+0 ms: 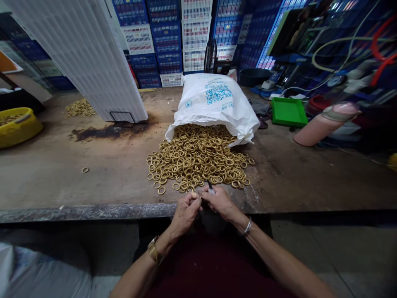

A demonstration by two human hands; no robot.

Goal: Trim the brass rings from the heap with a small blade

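— Please tell me, from the left side, what is on your bench [124, 186]?
— First is a round yellow plastic basin [25, 133]. Then I see a small heap of golden rings [81, 108], one loose golden ring [85, 170] lying alone, and a tall white ribbed panel [93, 62] standing up.
— And in the middle?
— There is a big pile of golden metal rings [198, 161], which spreads toward me from the mouth of a white woven sack [198, 101] with blue print.
— What does your left hand [185, 210] do?
— Its thumb and finger are pinched together, just in front of the pile. Maybe a small piece is between them, but I cannot tell.
— And your right hand [221, 203]?
— It holds a slim dark and grey tool [211, 188], and its fingertips almost meet the left ones. So I judge the step in hand is fine work on something small.
— What does the next move call for?
— In my opinion, a steady pinch on the left, and careful control of the tool, because the fingers are so near.
— And farther right?
— A shallow green plastic tray [289, 112], beyond the sack, then a pink cylinder [321, 126], which leans.
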